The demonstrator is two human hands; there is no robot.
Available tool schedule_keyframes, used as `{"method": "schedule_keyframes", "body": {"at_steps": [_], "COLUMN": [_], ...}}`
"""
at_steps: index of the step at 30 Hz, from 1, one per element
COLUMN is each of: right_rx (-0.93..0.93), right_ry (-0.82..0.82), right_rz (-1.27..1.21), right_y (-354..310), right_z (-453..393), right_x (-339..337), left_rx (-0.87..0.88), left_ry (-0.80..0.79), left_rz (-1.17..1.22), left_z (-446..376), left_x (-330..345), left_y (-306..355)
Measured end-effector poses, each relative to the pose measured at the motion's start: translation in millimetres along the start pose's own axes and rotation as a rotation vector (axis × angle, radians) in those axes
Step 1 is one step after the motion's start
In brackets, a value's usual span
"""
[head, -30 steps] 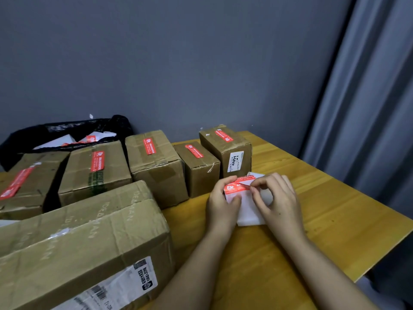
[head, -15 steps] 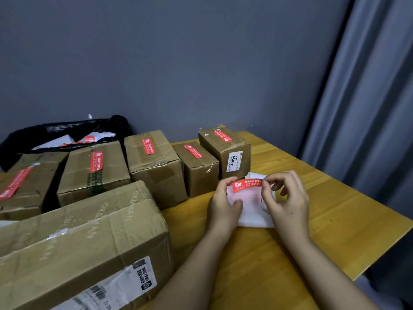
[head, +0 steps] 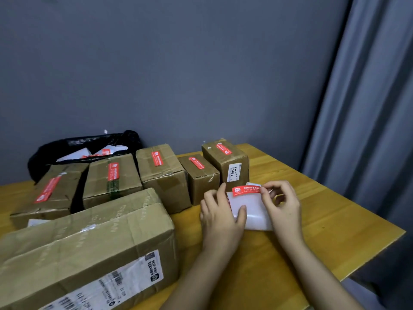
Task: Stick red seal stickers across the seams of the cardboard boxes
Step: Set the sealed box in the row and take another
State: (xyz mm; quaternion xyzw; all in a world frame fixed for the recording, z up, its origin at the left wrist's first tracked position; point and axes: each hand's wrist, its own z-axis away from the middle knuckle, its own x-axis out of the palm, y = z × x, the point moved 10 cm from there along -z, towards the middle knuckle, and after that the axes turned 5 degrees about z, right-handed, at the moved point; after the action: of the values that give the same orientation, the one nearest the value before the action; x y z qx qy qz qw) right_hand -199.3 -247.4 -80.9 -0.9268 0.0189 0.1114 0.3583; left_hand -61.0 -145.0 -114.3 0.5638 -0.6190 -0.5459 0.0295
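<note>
From the head camera, the left hand (head: 220,217) grips the white backing sheet (head: 252,211), thumb curled over its near face. The right hand (head: 282,205) pinches the right end of the red seal sticker (head: 245,190), stretched along the sheet's top edge between both hands. Just beyond the hands stand small sealed boxes (head: 225,159); to the left hand's left lies a large unsealed box (head: 89,242) on the wooden table (head: 335,220)

Both forearms reach forward, left hand (head: 220,217) curled with thumb pressing, right hand (head: 282,205) pinching with fingertips.
</note>
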Motion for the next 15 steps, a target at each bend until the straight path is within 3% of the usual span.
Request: {"method": "schedule_keyframes", "body": {"at_steps": [6, 15], "right_rx": [0.066, 0.171], "right_ry": [-0.012, -0.163], "right_rz": [-0.233, -0.516], "right_y": [-37.8, -117.5], "right_z": [-2.2, -6.4], "right_x": [-14.5, 0.6], "left_rx": [0.144, 0.308], "left_ry": [0.082, 0.315], "left_rz": [0.284, 0.252], "left_z": [2.2, 19.2], "left_x": [-58.3, -180.9], "left_y": [54.9, 89.5]}}
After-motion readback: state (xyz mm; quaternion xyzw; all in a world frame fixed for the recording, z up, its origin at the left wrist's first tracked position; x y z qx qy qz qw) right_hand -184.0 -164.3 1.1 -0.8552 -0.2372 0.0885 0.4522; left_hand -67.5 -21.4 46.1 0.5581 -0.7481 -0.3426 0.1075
